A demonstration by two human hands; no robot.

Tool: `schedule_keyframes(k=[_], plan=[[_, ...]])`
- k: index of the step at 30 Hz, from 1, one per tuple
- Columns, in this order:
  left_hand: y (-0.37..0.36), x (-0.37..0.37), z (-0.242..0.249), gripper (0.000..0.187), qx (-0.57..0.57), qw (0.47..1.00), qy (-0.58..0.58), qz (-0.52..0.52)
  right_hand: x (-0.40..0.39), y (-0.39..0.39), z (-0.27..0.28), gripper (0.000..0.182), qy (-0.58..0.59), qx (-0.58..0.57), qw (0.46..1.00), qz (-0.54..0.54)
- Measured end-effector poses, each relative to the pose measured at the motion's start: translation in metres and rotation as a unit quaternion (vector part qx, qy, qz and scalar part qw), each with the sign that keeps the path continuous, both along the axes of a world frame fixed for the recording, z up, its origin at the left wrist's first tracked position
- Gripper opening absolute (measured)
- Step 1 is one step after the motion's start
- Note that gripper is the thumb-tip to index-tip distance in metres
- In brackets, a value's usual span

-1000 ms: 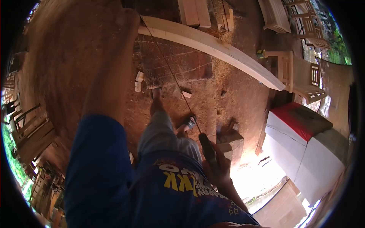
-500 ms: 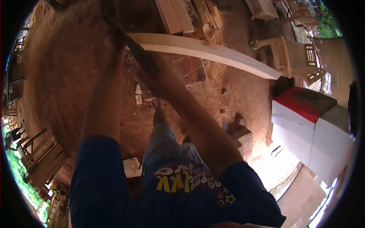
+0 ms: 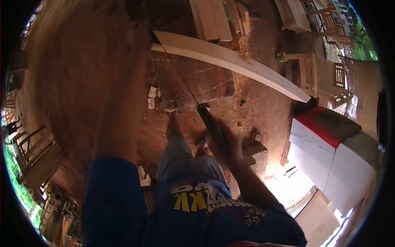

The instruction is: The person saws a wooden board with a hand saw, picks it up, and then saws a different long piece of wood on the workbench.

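Note:
My right hand point(image 3: 228, 144) is wrapped round the dark handle point(image 3: 212, 125) of a saw, low in front of my right thigh. From the handle the saw's thin blade point(image 3: 185, 82) runs up and left to a long, curved pale wooden beam point(image 3: 230, 57), meeting it near its left end. My left hand point(image 3: 138, 35) is by that same end of the beam, dark and smeared by motion. Its fingers cannot be made out, nor whether it touches the beam or the saw.
Thick squared timbers point(image 3: 210, 20) lie behind the beam. Small wood offcuts point(image 3: 152, 96) sit on the brown floor near my foot. At right stand wooden chair frames point(image 3: 308, 74) and a white box-like block point(image 3: 312, 152) with a red cover point(image 3: 319, 123). More furniture point(image 3: 37, 156) stands at left.
My right hand has drawn the saw handle down and right, toward my body, baring the thin blade. My left hand is slightly higher and farther right. The whole view has shifted a little.

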State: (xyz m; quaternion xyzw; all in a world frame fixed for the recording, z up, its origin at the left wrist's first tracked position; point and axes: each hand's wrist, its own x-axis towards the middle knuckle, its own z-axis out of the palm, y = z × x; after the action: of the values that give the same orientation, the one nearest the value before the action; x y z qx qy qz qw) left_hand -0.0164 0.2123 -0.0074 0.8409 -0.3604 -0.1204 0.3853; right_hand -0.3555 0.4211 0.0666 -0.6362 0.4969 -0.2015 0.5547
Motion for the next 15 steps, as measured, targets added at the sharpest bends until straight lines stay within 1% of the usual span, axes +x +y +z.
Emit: schedule_keyframes(k=[1,2,3,5,6,7,8,9,10,11,12,13,14,15], plan=[[-0.006,0.002,-0.011,0.03,-0.044,0.996,0.079,0.006,0.026,-0.025,-0.034,0.06,-0.06,-0.039,0.997,-0.017],[-0.013,0.009,-0.037,0.03,-0.089,0.983,0.158,0.016,0.067,-0.07,-0.02,0.058,-0.011,0.032,0.999,-0.015],[-0.019,0.018,-0.064,0.03,-0.131,0.963,0.233,0.027,0.099,-0.097,-0.034,0.057,-0.052,-0.061,0.997,-0.022],[-0.029,0.039,-0.109,0.026,-0.059,0.989,0.135,-0.024,0.143,-0.138,-0.01,0.059,-0.054,-0.081,0.995,-0.009],[-0.029,0.047,-0.121,0.024,-0.057,0.995,-0.058,-0.064,0.148,-0.145,-0.008,0.059,-0.056,-0.08,0.995,-0.009],[-0.029,0.052,-0.132,0.022,-0.05,0.963,-0.247,-0.096,0.15,-0.152,-0.005,0.06,-0.054,-0.079,0.995,-0.004],[-0.028,0.053,-0.145,0.021,-0.117,0.98,-0.132,-0.091,0.15,-0.153,-0.003,0.061,-0.049,-0.074,0.996,-0.001],[-0.034,0.051,-0.158,0.021,-0.185,0.979,-0.014,-0.082,0.149,-0.152,-0.001,0.056,-0.043,-0.068,0.997,-0.008],[-0.045,0.051,-0.169,0.02,-0.255,0.959,0.099,-0.069,0.149,-0.15,0.0,0.051,-0.039,-0.064,0.997,-0.01],[-0.051,0.05,-0.179,0.019,-0.319,0.923,0.208,-0.055,0.15,-0.147,0.0,0.046,-0.036,-0.056,0.998,-0.011],[-0.051,0.05,-0.184,0.018,-0.378,0.872,0.31,-0.041,0.151,-0.143,-0.005,0.046,-0.048,-0.06,0.997,-0.017],[-0.051,0.047,-0.186,0.017,-0.432,0.805,0.405,-0.03,0.153,-0.139,-0.012,0.045,-0.062,-0.065,0.996,-0.024],[-0.03,0.027,-0.116,0.017,-0.315,0.887,0.337,0.033,0.154,-0.137,-0.016,0.045,-0.075,-0.07,0.994,-0.033],[-0.028,0.025,-0.09,0.017,-0.256,0.934,0.245,0.039,0.153,-0.138,-0.017,0.049,-0.082,-0.08,0.993,-0.017]])
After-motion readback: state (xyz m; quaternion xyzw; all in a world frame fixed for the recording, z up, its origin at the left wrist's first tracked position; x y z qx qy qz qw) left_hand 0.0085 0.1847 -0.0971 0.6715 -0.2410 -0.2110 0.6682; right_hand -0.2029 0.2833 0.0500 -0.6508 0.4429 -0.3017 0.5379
